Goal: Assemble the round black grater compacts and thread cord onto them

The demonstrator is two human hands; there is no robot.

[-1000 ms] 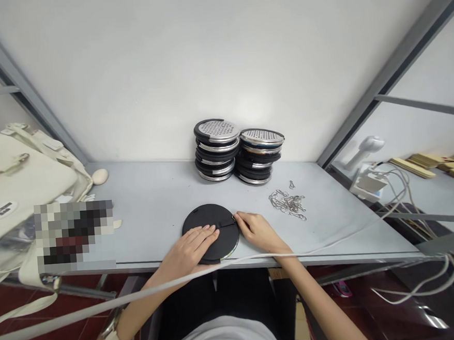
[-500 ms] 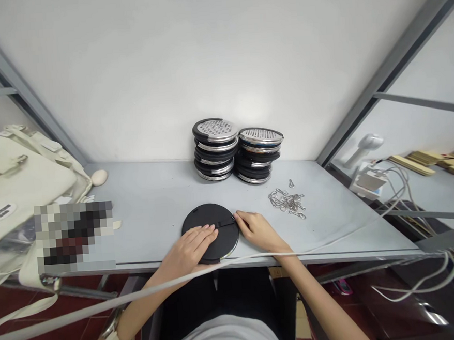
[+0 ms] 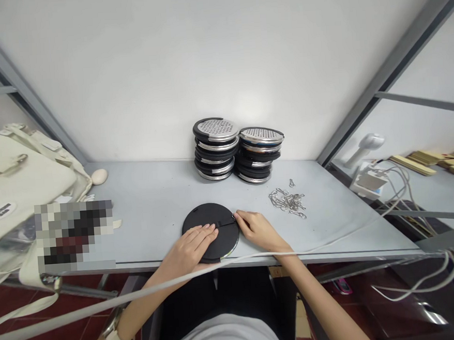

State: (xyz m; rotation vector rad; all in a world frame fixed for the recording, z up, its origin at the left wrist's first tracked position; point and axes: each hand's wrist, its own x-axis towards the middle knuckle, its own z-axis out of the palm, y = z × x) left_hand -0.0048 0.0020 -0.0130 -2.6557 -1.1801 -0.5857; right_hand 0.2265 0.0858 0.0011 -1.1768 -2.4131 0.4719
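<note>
A round black disc [image 3: 210, 213] with a narrow strap [image 3: 226, 223] across it lies near the front edge of the table. My left hand [image 3: 191, 246] rests flat on its lower left part, fingers stretched out over the surface. At the disc's right rim, my right hand [image 3: 256, 230] is closed in a pinch on a small metal clip [image 3: 234, 216] at the strap's end; the fingertips partly hide it. To the right of that hand lies a loose pile of metal snap hooks [image 3: 287, 201], with a single snap hook [image 3: 291, 183] just behind the pile.
Two stacks of round discs with perforated metal tops, a left stack [image 3: 217, 150] and a right stack [image 3: 259, 155], stand against the wall. A cream bag [image 3: 25, 173] and an egg-shaped object [image 3: 99, 176] are at left. A white cable [image 3: 157, 287] crosses in front of my forearms.
Both hands hold nearly the same positions on the disc and at its rim. Only a very slight shift of the whole view shows.
</note>
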